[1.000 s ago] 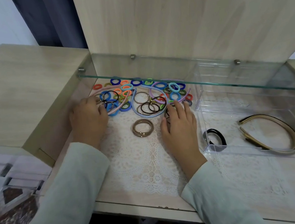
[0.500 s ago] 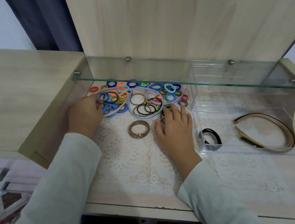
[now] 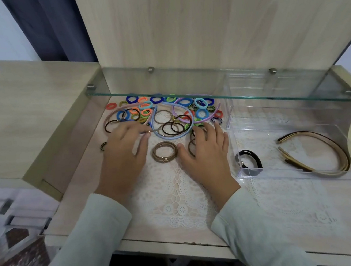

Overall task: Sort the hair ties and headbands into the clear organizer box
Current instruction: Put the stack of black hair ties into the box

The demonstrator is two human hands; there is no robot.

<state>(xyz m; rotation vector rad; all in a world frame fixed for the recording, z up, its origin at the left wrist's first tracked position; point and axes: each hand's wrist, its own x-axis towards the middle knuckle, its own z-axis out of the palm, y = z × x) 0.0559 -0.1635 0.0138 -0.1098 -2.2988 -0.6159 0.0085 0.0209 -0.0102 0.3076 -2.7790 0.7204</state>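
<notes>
**Hands: L picks, R pins**

L hand [image 3: 124, 156] pinches a thin tie [image 3: 154, 130] at pile [image 3: 167, 111] edge, prob. to tease it free. R hand [image 3: 208, 153] flat, fingers straight on dark ties [image 3: 191, 141], likely pinning them. Organizer box [image 3: 230, 112] just right on desk [image 3: 76, 193]: black tie [image 3: 251, 156], tan headbands [image 3: 326, 147] inside.

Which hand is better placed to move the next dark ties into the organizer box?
Right. The right hand rests on dark hair ties beside the clear organizer box; the left hand is farther off, pinching a thin hair tie.
</notes>
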